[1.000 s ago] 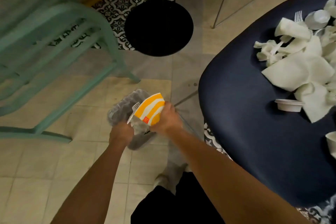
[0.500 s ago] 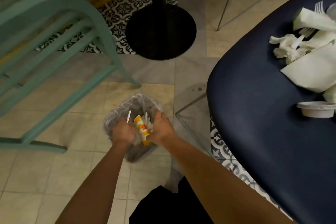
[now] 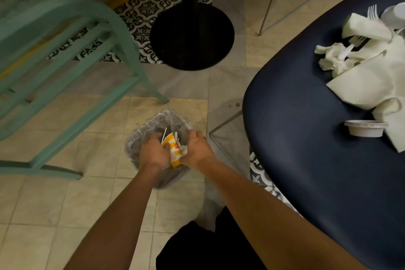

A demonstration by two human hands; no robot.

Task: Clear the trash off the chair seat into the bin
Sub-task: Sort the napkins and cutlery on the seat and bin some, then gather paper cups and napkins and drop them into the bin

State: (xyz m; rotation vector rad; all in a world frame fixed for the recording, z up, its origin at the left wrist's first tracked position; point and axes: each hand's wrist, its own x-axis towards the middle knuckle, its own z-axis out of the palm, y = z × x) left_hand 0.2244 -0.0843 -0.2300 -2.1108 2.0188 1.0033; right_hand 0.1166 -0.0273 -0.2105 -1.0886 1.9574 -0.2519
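A small bin lined with a clear bag (image 3: 142,131) stands on the floor tiles. Over its mouth my left hand (image 3: 152,153) and my right hand (image 3: 197,149) press together on a crumpled yellow-and-white striped wrapper (image 3: 174,152) with bits of white plastic cutlery sticking out of it. To the right, the dark blue chair seat (image 3: 306,138) carries a heap of white napkins (image 3: 370,81), a plastic fork (image 3: 372,12) and a small lidded sauce cup (image 3: 365,128).
A mint-green chair frame (image 3: 72,68) stands at the left. A black round table base (image 3: 192,35) is behind the bin. Thin wire chair legs (image 3: 228,153) run between bin and seat. My foot and dark trousers (image 3: 208,245) are below.
Both hands have squeezed the striped wrapper smaller and lowered it from above the bin into its mouth. The view has shifted slightly left, so less of the seat shows.
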